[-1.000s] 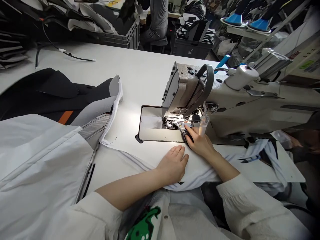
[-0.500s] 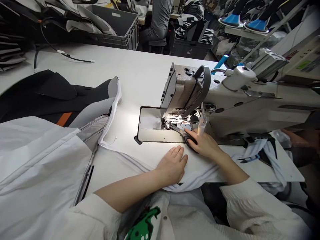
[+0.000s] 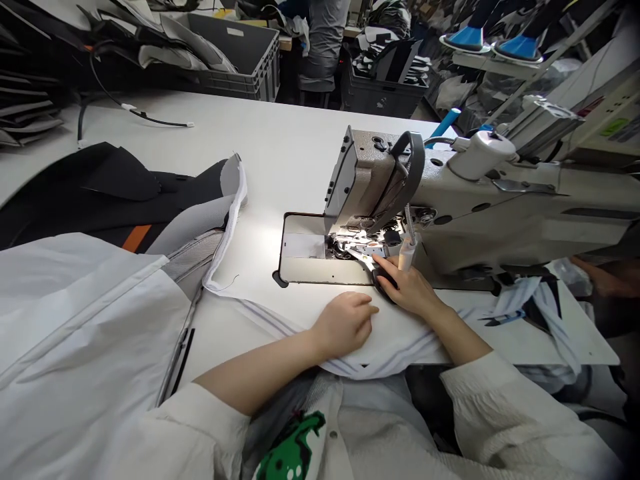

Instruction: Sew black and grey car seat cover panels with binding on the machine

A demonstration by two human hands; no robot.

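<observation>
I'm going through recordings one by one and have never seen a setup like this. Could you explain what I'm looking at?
There is no robot here: a person works with two bare hands. One camera worn on the head, looking forward and down, takes every picture.

The big grey-beige metal machine is a sewing machine, with a light shining near its needle area. The right hand holds black-handled metal scissors, blades pointing toward that area. The left hand is at the front of the white table, fingers loosely bent; its palm is hidden.

On the table's left side lie a black fabric piece with an orange stripe and a large white fabric sheet. A white cloth strip with grey-blue lines runs along the front edge.
</observation>
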